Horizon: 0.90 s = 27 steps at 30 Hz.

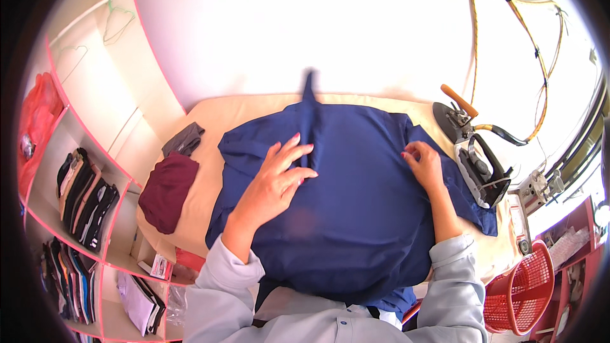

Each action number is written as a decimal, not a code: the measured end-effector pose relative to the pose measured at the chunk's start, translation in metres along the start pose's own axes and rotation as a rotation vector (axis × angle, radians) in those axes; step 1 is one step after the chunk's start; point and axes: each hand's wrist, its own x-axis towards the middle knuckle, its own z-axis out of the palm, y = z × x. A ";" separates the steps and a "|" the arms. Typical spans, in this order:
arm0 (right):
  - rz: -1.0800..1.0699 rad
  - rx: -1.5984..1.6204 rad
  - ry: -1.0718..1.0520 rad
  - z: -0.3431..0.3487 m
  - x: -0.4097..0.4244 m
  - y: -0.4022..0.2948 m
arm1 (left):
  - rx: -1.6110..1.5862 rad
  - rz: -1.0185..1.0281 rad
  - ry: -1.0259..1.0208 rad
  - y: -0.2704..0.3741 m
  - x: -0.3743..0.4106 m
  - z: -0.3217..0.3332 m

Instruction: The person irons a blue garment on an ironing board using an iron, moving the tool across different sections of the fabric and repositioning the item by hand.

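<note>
A dark blue long-sleeved garment (352,200) lies spread over the cream padded cover of an ironing table (214,114), its near part hanging over the front edge. Over the garment's left half is my left hand (281,178), fingers spread, beside a raised, blurred strip of blue cloth (310,109); whether the fingertips touch it I cannot tell. My right hand (424,164) is at the garment's right side with thumb and fingers curled together near the cloth; a pinch of fabric between them cannot be made out. One blue sleeve (462,190) extends to the right, beside the irons.
Two irons, one with a wooden handle (458,100) and one with a black handle (495,166), stand at the right, with a yellow hose (543,71) above. Maroon cloth (169,193) and grey cloth (183,139) lie left. Shelves hold folded clothes (86,200). Red baskets (519,290) stand lower right.
</note>
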 end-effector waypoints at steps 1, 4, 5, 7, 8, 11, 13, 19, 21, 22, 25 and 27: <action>0.061 0.021 -0.039 -0.002 -0.004 0.001 | -0.006 -0.046 0.024 -0.004 -0.007 0.007; 0.143 0.054 -0.042 -0.013 -0.005 0.012 | 0.057 -0.241 0.017 -0.039 -0.043 0.025; 0.155 0.073 -0.029 -0.012 -0.005 0.016 | 0.106 -0.356 -0.041 -0.050 -0.064 0.031; 0.165 0.121 -0.067 -0.007 -0.004 0.008 | 0.141 -0.575 -0.166 -0.072 -0.112 0.034; 0.171 0.138 -0.088 -0.006 -0.004 0.004 | 0.103 -0.675 -0.226 -0.079 -0.130 0.036; 0.097 0.177 -0.186 0.012 -0.002 -0.006 | 0.078 -0.611 0.003 -0.080 -0.147 0.044; 0.072 0.145 -0.237 0.019 0.011 -0.010 | 0.101 -0.609 0.093 -0.079 -0.142 0.053; -0.251 -0.166 -0.107 0.105 0.057 0.001 | 0.161 -0.572 0.112 -0.080 -0.142 0.053; -0.234 -0.201 -0.112 0.129 0.060 0.011 | 0.135 -0.584 0.116 -0.083 -0.135 0.057; -0.208 -0.204 -0.108 0.134 0.060 0.009 | 0.159 -0.599 0.117 -0.083 -0.138 0.057; -0.201 -0.141 -0.057 0.136 0.059 0.006 | 0.213 -0.659 0.123 -0.081 -0.140 0.056; -0.311 -0.103 0.046 0.122 0.063 0.007 | 0.249 -0.673 0.127 -0.083 -0.141 0.055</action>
